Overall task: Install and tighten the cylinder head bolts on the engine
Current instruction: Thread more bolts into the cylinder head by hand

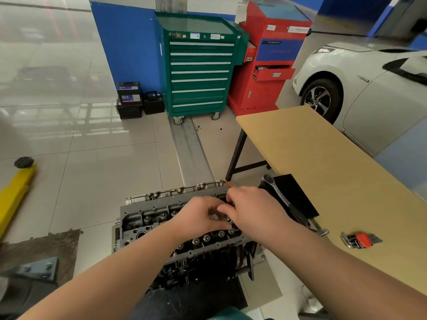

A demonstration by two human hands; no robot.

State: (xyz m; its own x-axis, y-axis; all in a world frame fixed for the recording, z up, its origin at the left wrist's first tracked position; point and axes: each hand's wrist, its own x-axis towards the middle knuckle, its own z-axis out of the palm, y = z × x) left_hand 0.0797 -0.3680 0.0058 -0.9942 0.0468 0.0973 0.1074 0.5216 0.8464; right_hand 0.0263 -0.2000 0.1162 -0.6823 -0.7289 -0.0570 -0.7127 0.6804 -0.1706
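Both hands down over the far right end of the engine [182, 229], meeting above the cylinder head. Left hand [198, 215] curled, fingertips bunched round something small and metallic, most likely a bolt [227, 219], though mostly hidden. Right hand [254, 210] arched over the same spot, fingers bent down and pinching at that same piece; exact grip hard to tell, fingers of both hands overlapping. Neither grip spread wide, both closed tight on a small part.

Engine sitting low on a dark stand, just beside the counter [323, 169]. Grey cast metal, rough and dull, flat rim dotted with small holes. Row of round shiny caps along the near side, darker pockets and springs behind.

On the counter, smooth tan board on black legs: a ratchet wrench [280, 197], chrome head and long handle, lying across a black mat [298, 197]. Nearer, a folding key set [360, 239], orange holder with grey metal keys fanned out.

Beyond, on glossy pale tile: green drawer cabinet [198, 72], red cabinet [270, 63], white car [369, 88].
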